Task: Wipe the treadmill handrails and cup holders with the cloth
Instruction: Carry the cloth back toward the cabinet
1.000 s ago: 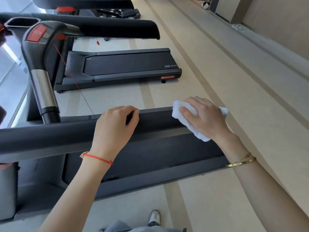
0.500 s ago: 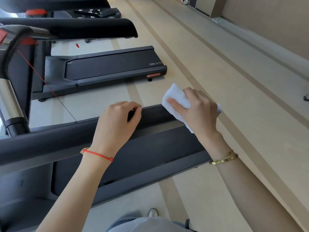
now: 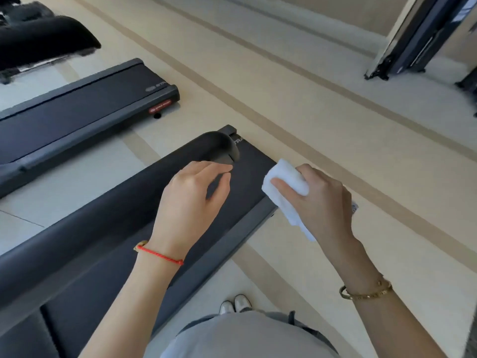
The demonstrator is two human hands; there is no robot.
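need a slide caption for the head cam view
Right hand grips a white cloth past the handrail end; left hand hovers open over the rail.

A long handrail [image 3: 108,215] runs from the lower left up toward the middle, ending in a rounded tip [image 3: 222,147]. Below it lies the treadmill deck [image 3: 247,177], its rear end just past the tip. The left hand [image 3: 191,200] sits over the handrail just short of that tip. The right hand [image 3: 317,202] is to the right of the rail, off its end, above the deck's right edge, with the cloth [image 3: 286,187] in it. A second treadmill deck [image 3: 85,112] lies on the floor [image 3: 335,140] to the upper left, another handrail [image 3: 44,40] above it. The person's shoes [image 3: 236,303] stand on the floor beside the near deck, at the bottom centre. A machine frame [image 3: 413,40] stands at the upper right.
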